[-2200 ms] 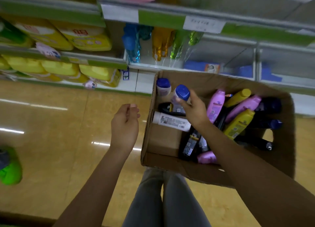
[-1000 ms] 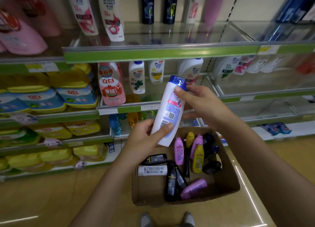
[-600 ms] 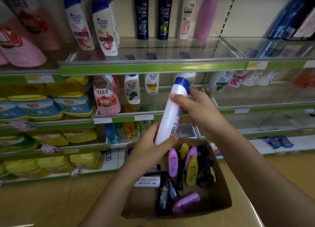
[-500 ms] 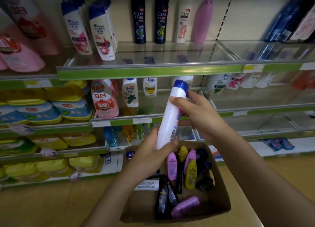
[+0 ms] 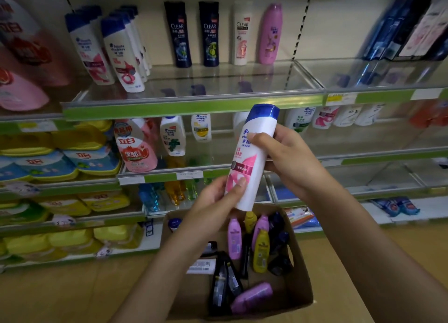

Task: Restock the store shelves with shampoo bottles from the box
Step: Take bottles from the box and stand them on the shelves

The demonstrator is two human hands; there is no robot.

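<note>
A bottle [image 5: 252, 157] held above the box [image 5: 299, 279], before the shelves.

The left hand [image 5: 215, 203] gripped its lower end, the right hand [image 5: 288, 157] its middle — the cap uppermost. The box sat on the floor [image 5: 60, 296] below, bottles lying inside toward its right wall. Behind, on the upper shelf [image 5: 194, 104], bottles stood along the back — more crowded its left end.

- white shampoo bottle [image 5: 252, 157], blue cap up, frame center, tilted slightly
- left hand [image 5: 215, 205] grips its base, right hand [image 5: 288, 156] its upper body
- cardboard box [image 5: 299, 281] lower center (pink, yellow, dark bottles inside)
- glass shelf [image 5: 194, 104] above, matching bottles upper left
</note>
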